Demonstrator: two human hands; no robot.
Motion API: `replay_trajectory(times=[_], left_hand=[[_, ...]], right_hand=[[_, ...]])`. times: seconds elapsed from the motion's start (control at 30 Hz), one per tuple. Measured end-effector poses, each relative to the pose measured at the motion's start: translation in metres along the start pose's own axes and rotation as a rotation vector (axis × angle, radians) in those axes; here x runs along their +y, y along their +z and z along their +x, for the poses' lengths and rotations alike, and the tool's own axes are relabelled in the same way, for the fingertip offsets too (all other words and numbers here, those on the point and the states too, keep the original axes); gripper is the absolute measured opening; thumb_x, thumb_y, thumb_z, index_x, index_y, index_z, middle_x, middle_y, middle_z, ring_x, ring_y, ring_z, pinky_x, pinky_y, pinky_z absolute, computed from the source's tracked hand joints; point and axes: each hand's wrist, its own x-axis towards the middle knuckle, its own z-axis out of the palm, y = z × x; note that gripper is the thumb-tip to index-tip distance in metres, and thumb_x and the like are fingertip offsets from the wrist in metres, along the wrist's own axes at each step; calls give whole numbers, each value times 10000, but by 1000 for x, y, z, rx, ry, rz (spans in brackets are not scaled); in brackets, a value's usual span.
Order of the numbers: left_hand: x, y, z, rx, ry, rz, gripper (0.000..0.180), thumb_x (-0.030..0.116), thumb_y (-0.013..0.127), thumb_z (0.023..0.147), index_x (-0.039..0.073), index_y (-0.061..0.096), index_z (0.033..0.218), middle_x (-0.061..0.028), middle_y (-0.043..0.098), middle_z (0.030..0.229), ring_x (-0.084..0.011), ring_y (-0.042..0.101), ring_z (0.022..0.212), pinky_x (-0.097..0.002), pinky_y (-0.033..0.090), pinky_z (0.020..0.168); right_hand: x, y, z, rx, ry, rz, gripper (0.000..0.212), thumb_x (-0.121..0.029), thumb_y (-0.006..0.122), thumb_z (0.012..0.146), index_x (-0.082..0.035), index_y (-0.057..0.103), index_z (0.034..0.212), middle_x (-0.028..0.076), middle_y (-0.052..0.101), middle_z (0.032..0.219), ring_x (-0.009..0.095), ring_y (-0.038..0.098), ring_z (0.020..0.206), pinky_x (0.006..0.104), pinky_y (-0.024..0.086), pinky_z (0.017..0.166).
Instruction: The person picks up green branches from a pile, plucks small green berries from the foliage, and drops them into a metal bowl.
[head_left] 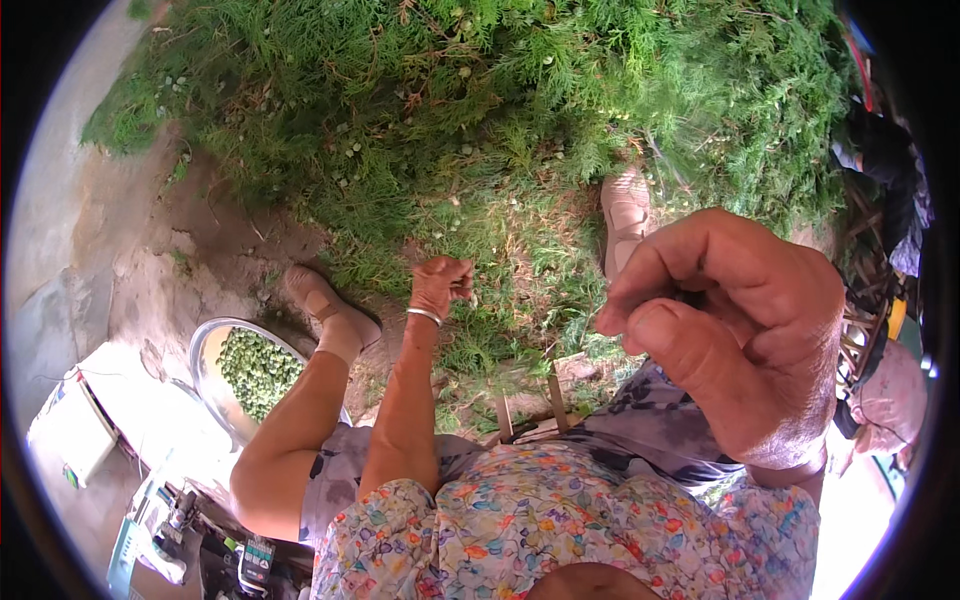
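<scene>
A: What's the biggest thing before us?

B: The broad heap of feathery green conifer sprays, filling the top of the frame and thinning toward the middle. We'd best keep to its near edge, so we needn't stretch.

A: And next?

B: The round, shiny metal basin at the lower left, beside our left knee, with a pile of small, knobbly green pieces inside. We'd keep its rim close and free of loose sprigs.

A: How do our 2 hands stand?

B: Our bare right hand, right of centre, is raised near the lens, its thumb and forefinger almost meeting; we see nothing between them, but can't rule out something tiny. Our left hand, with its silver bracelet, is loosely curled over the scattered greenery near the middle; we can't tell whether it holds anything.

A: The smallest?

B: Pale, round cones among the upper sprays. We'd judge a light, 2-finger pinch best, steadying the sprig.
</scene>
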Motion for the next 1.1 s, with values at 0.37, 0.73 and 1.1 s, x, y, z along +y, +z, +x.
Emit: replay_trajectory(times=[0.37, 0.73, 1.1], left_hand=[[8, 3, 55, 688, 596, 1335, 140, 63, 648, 748, -12, 584, 848, -224, 636, 769, -424, 604, 698, -440, 502, 631], [4, -39, 6, 424, 223, -171, 58, 7, 627, 724, -1, 578, 753, -88, 600, 639, -195, 598, 587, -340, 529, 500], [18, -21, 39, 454, 170, 516, 63, -39, 576, 751, 19, 586, 773, -91, 597, 610, -178, 602, 542, -321, 458, 423]], right_hand=[[2, 7, 7, -6, 0, -63, 201, -109, 624, 852, 85, 589, 886, 107, 637, 761, 95, 583, 680, 216, 462, 602], [1, 3, 2, -17, 27, -78, 241, -148, 637, 856, 87, 591, 886, 104, 636, 756, 92, 573, 669, 217, 458, 595], [9, 1, 3, 11, -114, -125, 251, -171, 643, 856, 76, 604, 869, 85, 634, 722, 50, 531, 601, 190, 401, 526]])
